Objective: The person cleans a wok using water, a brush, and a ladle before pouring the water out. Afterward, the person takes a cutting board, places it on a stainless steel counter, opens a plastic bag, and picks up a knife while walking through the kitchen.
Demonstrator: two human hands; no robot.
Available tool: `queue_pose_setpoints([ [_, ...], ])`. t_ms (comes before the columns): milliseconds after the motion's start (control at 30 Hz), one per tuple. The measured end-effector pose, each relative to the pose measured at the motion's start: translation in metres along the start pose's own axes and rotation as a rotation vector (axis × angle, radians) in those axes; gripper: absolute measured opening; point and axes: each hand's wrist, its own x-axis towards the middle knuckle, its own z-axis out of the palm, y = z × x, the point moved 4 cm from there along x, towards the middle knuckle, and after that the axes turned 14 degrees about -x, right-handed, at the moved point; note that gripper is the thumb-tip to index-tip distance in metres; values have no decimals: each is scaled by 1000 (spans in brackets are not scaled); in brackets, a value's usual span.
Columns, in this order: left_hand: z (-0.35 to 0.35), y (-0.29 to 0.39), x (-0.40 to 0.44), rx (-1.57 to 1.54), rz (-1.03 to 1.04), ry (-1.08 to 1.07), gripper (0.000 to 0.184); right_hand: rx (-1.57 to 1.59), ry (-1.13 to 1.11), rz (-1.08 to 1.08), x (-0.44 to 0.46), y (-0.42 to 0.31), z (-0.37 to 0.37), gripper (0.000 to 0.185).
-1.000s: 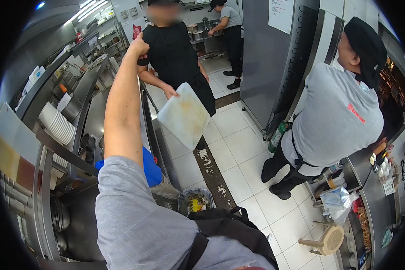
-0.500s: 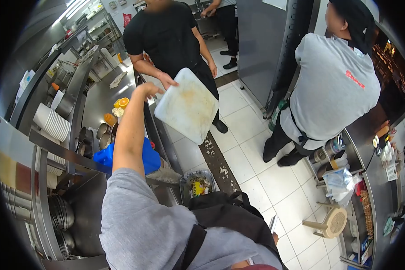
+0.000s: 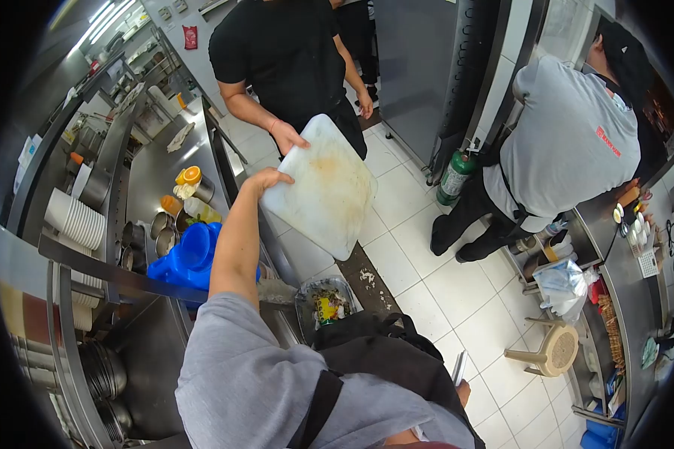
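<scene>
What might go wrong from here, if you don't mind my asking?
The white cutting board could drop: the left hand and a co-worker's hand both hold it only near one edge, so an early release might tip it.

The flat silvery object in the right hand might catch something if its edge is sharp, which I cannot tell.

The forearm might nudge the blue container beside it.
</scene>
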Motion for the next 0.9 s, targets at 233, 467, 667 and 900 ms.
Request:
queue_pose_setpoints([
  [233, 28, -29, 12, -146, -6, -189, 46, -58, 21, 15, 9, 10, 30, 24],
  [467, 112, -66, -9, -297, 51, -279, 55, 159, -9, 168, -32, -1, 13, 26],
  [667, 185, -98, -43, -277, 90, -203, 43, 205, -40, 239, -57, 11, 16, 26],
  [900, 250, -173, -26, -323, -29, -247, 42, 233, -47, 426, -98, 47, 61, 20],
])
